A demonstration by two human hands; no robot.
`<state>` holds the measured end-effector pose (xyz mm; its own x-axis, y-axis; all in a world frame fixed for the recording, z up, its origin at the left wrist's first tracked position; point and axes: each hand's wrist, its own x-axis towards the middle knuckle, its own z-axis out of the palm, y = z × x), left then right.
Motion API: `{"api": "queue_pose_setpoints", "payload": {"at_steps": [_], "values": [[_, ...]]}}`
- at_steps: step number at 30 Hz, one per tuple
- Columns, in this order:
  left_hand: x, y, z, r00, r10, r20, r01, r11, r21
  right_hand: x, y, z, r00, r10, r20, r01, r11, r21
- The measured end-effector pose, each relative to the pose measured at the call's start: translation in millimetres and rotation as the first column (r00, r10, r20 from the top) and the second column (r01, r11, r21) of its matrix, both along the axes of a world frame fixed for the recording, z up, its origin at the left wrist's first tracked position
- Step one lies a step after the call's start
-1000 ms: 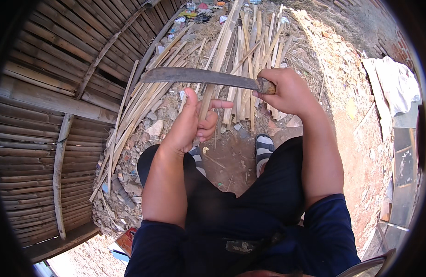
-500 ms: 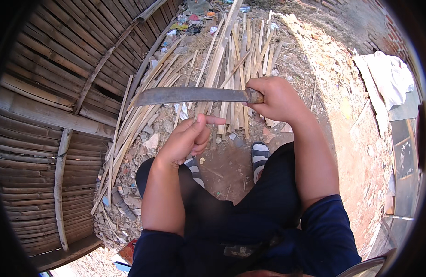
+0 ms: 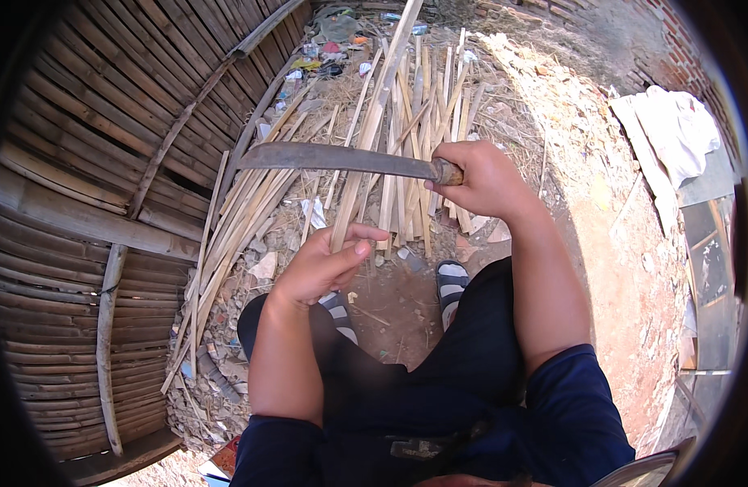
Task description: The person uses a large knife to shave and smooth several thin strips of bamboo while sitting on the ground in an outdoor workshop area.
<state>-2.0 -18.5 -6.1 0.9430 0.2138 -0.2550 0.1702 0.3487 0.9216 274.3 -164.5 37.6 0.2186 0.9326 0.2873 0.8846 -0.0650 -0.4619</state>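
Note:
My right hand (image 3: 481,178) is closed around the short wooden handle of a machete (image 3: 341,159). Its long, dark, slightly curved blade points left, crossing over a long pale bamboo strip (image 3: 380,101). The near end of that strip rests in my left hand (image 3: 325,264), between the thumb side and the curled fingers, with the index finger stretched to the right below the blade. From there the strip runs away from me to the top of the view. Whether blade and strip touch, I cannot tell.
Many loose bamboo strips (image 3: 427,122) lie ahead on rubble-strewn ground, with more strips (image 3: 252,199) along a slatted bamboo wall (image 3: 106,105) at left. White cloth (image 3: 686,130) hangs over boards at right. My sandalled feet (image 3: 451,288) stand close below my hands.
My left hand has drawn slightly nearer to me and rotated, its thumb now lower, and the strip's near end has come with it. The machete has stayed almost level in nearly the same place.

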Motion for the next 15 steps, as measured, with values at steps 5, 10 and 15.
{"api": "queue_pose_setpoints", "payload": {"at_steps": [5,10,15], "values": [[0,-4,5,0.999,0.017,-0.034,-0.016,0.999,0.031,4,0,7,0.998,-0.067,-0.014,0.065,0.991,-0.117],[2,-4,6,0.997,0.022,-0.080,-0.018,0.998,0.057,24,-2,-5,0.961,-0.239,-0.142,0.238,0.971,-0.021],[3,-4,6,0.997,0.046,-0.066,-0.038,0.994,0.107,8,-2,2,0.987,-0.121,-0.107,0.122,0.993,0.004]]}}
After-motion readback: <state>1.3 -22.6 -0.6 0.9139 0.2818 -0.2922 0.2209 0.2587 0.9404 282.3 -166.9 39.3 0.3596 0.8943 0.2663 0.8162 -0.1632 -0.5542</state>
